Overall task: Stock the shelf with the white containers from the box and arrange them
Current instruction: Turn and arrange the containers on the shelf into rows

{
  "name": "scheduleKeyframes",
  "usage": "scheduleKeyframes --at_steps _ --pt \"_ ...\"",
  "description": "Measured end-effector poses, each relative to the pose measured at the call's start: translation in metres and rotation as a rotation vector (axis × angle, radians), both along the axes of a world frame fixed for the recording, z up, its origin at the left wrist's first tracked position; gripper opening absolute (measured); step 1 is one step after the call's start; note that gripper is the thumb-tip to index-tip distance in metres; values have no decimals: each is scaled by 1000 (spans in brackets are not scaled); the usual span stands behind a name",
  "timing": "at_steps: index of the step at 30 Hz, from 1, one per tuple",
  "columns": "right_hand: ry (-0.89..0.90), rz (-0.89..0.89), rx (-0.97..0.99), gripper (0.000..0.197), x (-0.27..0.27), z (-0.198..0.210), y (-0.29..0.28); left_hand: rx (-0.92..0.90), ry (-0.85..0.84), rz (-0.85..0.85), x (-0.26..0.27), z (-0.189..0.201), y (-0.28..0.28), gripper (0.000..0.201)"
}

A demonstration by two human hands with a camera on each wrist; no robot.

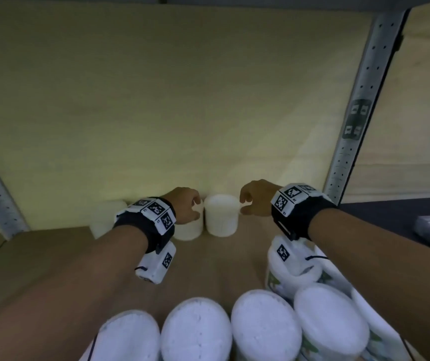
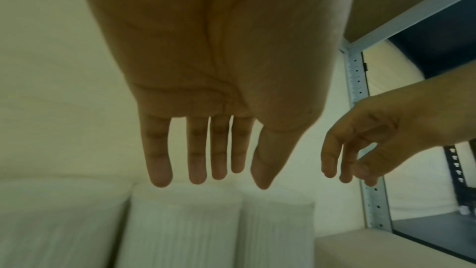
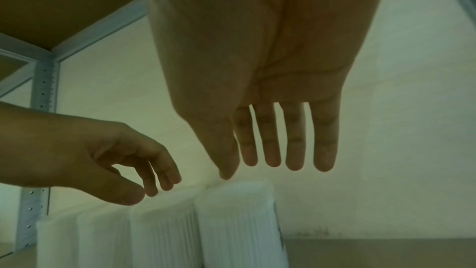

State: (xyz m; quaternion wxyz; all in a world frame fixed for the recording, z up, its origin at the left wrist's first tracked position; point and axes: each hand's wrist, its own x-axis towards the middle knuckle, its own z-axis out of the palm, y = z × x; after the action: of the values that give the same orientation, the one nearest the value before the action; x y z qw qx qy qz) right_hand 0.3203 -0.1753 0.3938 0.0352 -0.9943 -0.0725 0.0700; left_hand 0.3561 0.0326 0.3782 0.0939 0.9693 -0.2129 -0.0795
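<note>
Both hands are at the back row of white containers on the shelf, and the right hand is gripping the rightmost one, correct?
Not quite. The right hand grips nothing: the right wrist view shows its fingers straight, above the rightmost container. The left hand is at the back row too.

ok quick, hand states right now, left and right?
Left hand: open, fingers straight, holding nothing, above the white containers.
Right hand: open, holding nothing, thumb tip at the end container's top.

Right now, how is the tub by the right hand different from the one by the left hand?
The right tub shows whole; the left tub is half hidden behind the left hand. The right tub ends the row; the left tub has neighbours on both sides. Both are white, ribbed, upright, at the back wall.
</note>
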Motion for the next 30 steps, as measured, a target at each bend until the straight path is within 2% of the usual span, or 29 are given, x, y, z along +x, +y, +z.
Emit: scheduleKeyframes --at_steps 5,9,14,30 --pt "-7 -10 -26 46 39 -9 24 -19 -34 36 28 -10 18 49" --pt "46 -49 -97 59 63 -16 36 -45 -32 38 40 -23 21 53" --pt "85 -58 -191 66 80 -28 43 -71 -64 10 50 -30 22 50" --pt "79 -60 -246 58 87 -26 55 -103 -91 -8 49 -32 24 47"
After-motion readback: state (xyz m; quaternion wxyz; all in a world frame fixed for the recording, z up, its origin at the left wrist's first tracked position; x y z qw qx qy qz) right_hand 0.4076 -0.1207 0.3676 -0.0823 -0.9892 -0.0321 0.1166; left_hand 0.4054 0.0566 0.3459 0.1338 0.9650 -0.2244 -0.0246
